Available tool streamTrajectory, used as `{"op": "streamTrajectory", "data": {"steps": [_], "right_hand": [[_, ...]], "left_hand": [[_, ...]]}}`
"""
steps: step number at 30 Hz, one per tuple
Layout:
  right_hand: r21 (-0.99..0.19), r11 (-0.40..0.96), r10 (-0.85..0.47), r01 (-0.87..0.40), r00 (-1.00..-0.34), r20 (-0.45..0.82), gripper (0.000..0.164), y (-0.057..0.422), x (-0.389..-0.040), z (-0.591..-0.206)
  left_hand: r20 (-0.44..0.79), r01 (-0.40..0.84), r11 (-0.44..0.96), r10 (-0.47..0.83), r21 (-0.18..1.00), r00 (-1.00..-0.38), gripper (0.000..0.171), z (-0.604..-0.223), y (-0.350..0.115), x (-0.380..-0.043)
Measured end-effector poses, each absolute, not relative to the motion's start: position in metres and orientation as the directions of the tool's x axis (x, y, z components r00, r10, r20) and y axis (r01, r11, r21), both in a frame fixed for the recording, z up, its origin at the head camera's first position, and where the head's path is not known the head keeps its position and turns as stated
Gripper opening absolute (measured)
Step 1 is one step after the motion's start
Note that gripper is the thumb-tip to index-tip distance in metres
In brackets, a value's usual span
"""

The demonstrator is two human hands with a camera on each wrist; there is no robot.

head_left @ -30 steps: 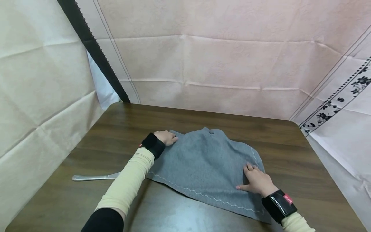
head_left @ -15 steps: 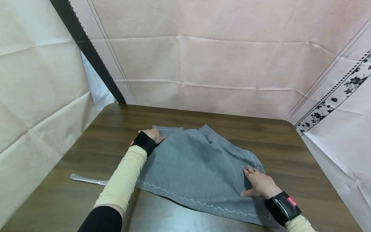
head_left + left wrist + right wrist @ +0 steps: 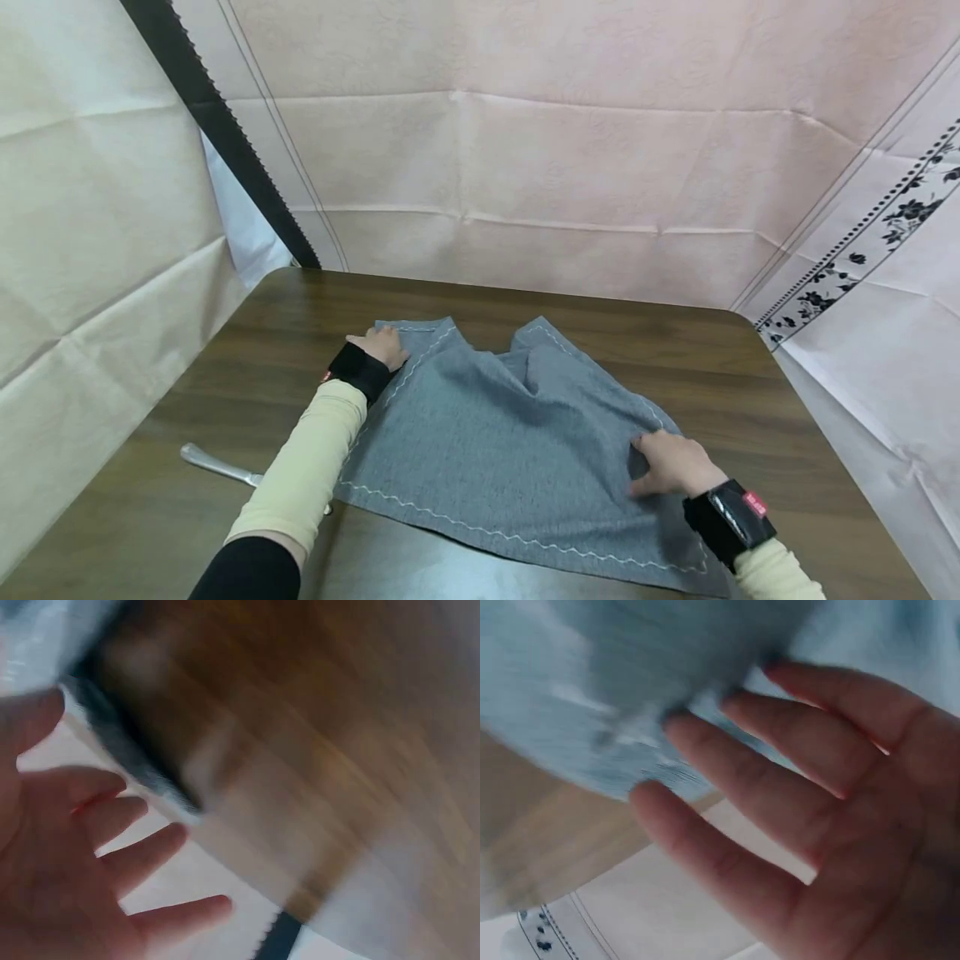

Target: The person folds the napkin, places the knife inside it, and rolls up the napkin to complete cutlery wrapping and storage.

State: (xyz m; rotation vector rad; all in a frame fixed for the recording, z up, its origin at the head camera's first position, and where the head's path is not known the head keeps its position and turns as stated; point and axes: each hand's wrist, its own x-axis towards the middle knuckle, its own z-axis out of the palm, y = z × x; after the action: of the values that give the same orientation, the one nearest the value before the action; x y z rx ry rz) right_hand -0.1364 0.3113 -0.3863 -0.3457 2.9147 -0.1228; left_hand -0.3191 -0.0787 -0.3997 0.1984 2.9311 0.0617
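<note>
Grey-blue cloth point(image 3: 510, 467), bordered with pale wavy stitching, lies on the wooden table point(image 3: 585, 321), spanning from the left fingers to the right fingers. Observations follow from left to right.

A metal utensil point(image 3: 217, 463) lies on the tabletop, nearer the wearer than the left fingers and to their left; its handle shows, while its middle passes behind the pale left sleeve point(image 3: 300, 467).

The left hand point(image 3: 381, 346), below which a black wristband point(image 3: 362, 371) is fitted, is at the cloth's far left corner. Its fingers are extended and spread apart, grasping nothing; the thumb lies closest to the cloth. Whether that thumb presses the edge cannot be settled, the left wrist view being blurred.

Between the two sets of fingers, the far edge dips in a notch flanked by two points, and soft folds run from there toward the right fingers. The near edge, nearer the wearer than both hands, carries a continuous stitched line.

The right hand point(image 3: 675, 465) is over the right part of the cloth. Its fingers are parted and only slightly bent, fingertips at the fabric, with no grip on it. A second black wristband point(image 3: 729, 521) sits just behind that hand.
</note>
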Motion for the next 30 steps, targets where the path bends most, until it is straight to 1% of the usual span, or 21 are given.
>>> {"op": "streamTrajectory", "data": {"steps": [2, 3, 4, 5, 6, 7, 9, 11, 14, 17, 20, 25, 30], "right_hand": [[-0.134, 0.963, -0.247, -0.233, -0.964, -0.102, 0.039, 0.307, -0.151, -0.382], [-0.146, 0.958, -0.257, -0.248, -0.965, -0.046, 0.031, 0.305, -0.159, -0.380], [-0.160, 0.951, -0.266, -0.263, -0.964, 0.004, 0.026, 0.301, -0.169, -0.380], [-0.177, 0.943, -0.277, -0.281, -0.960, 0.046, 0.026, 0.297, -0.179, -0.379], [-0.203, 0.934, -0.286, -0.294, -0.956, 0.069, 0.028, 0.293, -0.190, -0.378], [-0.237, 0.923, -0.295, -0.305, -0.952, 0.076, 0.031, 0.288, -0.202, -0.378], [-0.298, 0.903, -0.308, -0.309, -0.950, 0.051, 0.042, 0.280, -0.224, -0.380], [-0.362, 0.891, -0.298, -0.272, -0.955, -0.016, 0.049, 0.273, -0.243, -0.383], [-0.399, 0.900, -0.251, -0.177, -0.958, -0.139, 0.057, 0.269, -0.260, -0.392], [-0.400, 0.910, -0.209, -0.109, -0.954, -0.215, 0.059, 0.271, -0.268, -0.404], [-0.386, 0.918, -0.190, -0.092, -0.956, -0.224, 0.060, 0.274, -0.270, -0.410], [-0.373, 0.927, -0.143, -0.046, -0.961, -0.238, 0.066, 0.282, -0.270, -0.405], [-0.359, 0.932, -0.070, 0.044, -0.952, -0.299, 0.078, 0.303, -0.268, -0.404]], "left_hand": [[-0.137, 0.211, 0.976, 0.217, 0.060, -0.967, 0.052, -0.400, -0.073, -0.319], [-0.092, 0.256, 0.964, 0.262, 0.070, -0.961, 0.045, -0.399, -0.069, -0.317], [-0.045, 0.300, 0.951, 0.304, 0.080, -0.952, 0.037, -0.398, -0.064, -0.315], [-0.011, 0.340, 0.936, 0.342, 0.090, -0.940, 0.031, -0.396, -0.059, -0.311], [0.014, 0.376, 0.922, 0.377, 0.095, -0.926, 0.027, -0.396, -0.054, -0.307], [0.028, 0.409, 0.908, 0.408, 0.097, -0.913, 0.027, -0.395, -0.049, -0.303], [0.029, 0.441, 0.891, 0.441, 0.102, -0.897, 0.032, -0.397, -0.040, -0.294], [0.005, 0.452, 0.886, 0.454, 0.108, -0.891, 0.031, -0.400, -0.034, -0.286], [-0.019, 0.466, 0.877, 0.471, 0.115, -0.882, 0.027, -0.406, -0.030, -0.276], [-0.033, 0.501, 0.853, 0.510, 0.146, -0.859, 0.026, -0.408, -0.029, -0.272], [-0.050, 0.515, 0.839, 0.530, 0.174, -0.847, 0.029, -0.407, -0.030, -0.271], [-0.077, 0.481, 0.857, 0.500, 0.185, -0.862, 0.034, -0.400, -0.037, -0.276], [-0.095, 0.469, 0.862, 0.492, 0.190, -0.865, 0.033, -0.396, -0.042, -0.278]]}}
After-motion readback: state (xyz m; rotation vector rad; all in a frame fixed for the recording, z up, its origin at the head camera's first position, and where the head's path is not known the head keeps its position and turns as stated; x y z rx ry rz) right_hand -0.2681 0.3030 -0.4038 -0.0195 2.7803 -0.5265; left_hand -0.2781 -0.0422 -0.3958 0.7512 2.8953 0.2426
